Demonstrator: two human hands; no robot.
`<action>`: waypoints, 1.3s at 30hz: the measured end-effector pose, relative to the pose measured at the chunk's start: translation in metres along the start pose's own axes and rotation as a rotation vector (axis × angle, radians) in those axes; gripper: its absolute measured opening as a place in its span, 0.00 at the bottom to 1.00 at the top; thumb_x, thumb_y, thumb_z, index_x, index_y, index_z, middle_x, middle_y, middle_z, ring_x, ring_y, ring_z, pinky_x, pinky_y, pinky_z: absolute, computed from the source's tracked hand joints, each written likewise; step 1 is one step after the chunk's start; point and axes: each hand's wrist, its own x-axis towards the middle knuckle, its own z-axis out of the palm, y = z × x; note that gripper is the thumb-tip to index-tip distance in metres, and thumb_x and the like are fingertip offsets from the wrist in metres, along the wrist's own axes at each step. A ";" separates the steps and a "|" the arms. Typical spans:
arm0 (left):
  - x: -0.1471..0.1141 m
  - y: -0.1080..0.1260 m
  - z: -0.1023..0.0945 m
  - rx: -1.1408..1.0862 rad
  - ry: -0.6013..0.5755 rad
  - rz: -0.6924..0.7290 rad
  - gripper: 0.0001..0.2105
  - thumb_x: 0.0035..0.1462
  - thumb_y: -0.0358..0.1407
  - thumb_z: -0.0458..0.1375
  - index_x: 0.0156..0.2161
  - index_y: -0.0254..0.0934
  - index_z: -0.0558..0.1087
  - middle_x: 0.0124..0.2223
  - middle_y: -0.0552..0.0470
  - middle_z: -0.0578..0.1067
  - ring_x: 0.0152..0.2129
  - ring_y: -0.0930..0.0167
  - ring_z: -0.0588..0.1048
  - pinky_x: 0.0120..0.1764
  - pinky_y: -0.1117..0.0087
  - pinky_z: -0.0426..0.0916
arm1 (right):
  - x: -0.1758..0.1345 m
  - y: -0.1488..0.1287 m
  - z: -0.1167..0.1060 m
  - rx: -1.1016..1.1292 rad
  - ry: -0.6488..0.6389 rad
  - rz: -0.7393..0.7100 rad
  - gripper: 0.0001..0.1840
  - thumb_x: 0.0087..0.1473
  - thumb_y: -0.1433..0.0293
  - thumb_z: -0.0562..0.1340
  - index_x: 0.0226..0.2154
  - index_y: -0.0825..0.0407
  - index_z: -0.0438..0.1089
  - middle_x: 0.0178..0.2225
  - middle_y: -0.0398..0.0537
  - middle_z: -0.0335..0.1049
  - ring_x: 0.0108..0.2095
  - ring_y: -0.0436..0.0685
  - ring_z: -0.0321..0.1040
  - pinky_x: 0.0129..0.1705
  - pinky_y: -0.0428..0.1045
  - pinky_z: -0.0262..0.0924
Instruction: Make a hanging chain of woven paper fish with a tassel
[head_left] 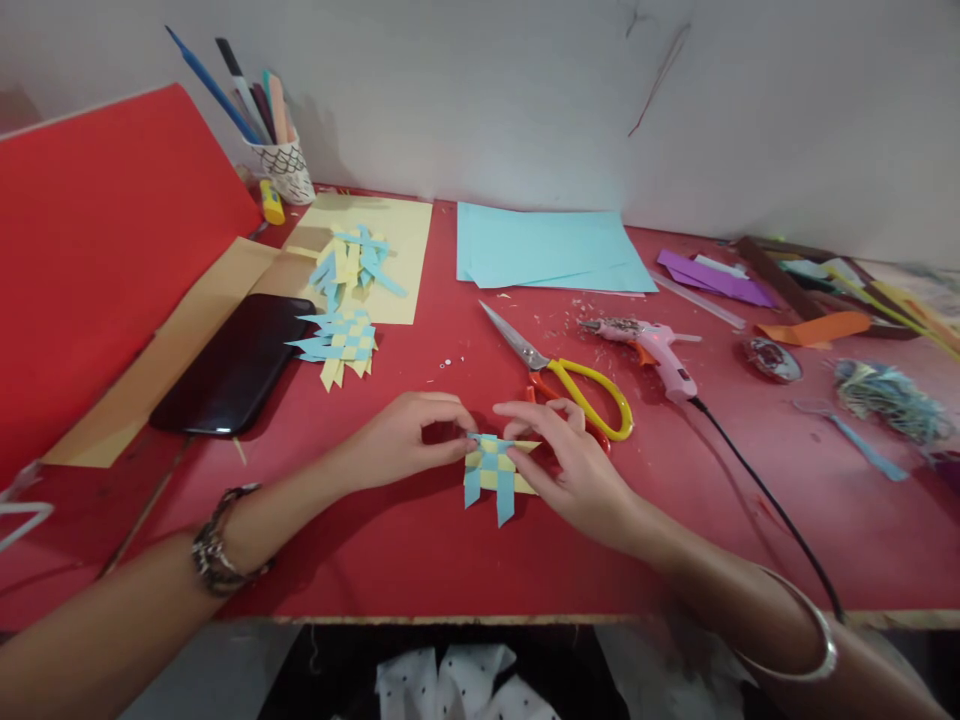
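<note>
A small weave of blue and yellow paper strips lies near the front middle of the red table. My left hand pinches its upper left corner between thumb and finger. At its right side, my right hand has thumb and index finger closed on the strips. Two blue strip ends hang down toward me, and yellow ends stick out to the right under my right hand. Just beyond my right hand lie scissors with yellow and red handles. A finished-looking woven paper piece rests to the left.
Loose paper strips sit on a yellow sheet. Blue sheets lie at the back. A pink glue gun with a black cord is at right, a black phone at left. A pen cup stands by the wall.
</note>
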 end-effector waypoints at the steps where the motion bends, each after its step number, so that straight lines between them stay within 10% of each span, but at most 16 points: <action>1: 0.000 0.000 0.000 -0.014 0.001 -0.007 0.08 0.54 0.35 0.52 0.28 0.35 0.70 0.28 0.55 0.71 0.26 0.76 0.69 0.31 0.76 0.61 | 0.000 -0.001 0.000 0.003 0.004 0.006 0.15 0.54 0.75 0.50 0.45 0.48 0.54 0.32 0.43 0.69 0.34 0.52 0.65 0.45 0.55 0.49; 15: -0.002 0.005 -0.003 -0.175 0.055 -0.075 0.07 0.52 0.35 0.54 0.26 0.35 0.69 0.26 0.56 0.71 0.25 0.75 0.69 0.30 0.76 0.62 | 0.007 0.000 -0.003 0.156 -0.023 0.136 0.05 0.50 0.71 0.56 0.24 0.52 0.64 0.24 0.40 0.68 0.25 0.48 0.62 0.38 0.51 0.49; 39: -0.004 0.005 -0.003 -0.183 0.030 -0.005 0.07 0.53 0.35 0.54 0.27 0.35 0.70 0.27 0.55 0.70 0.25 0.75 0.69 0.30 0.76 0.62 | 0.007 -0.003 -0.006 0.181 0.016 0.099 0.07 0.51 0.71 0.56 0.24 0.52 0.63 0.22 0.39 0.67 0.23 0.47 0.59 0.34 0.49 0.49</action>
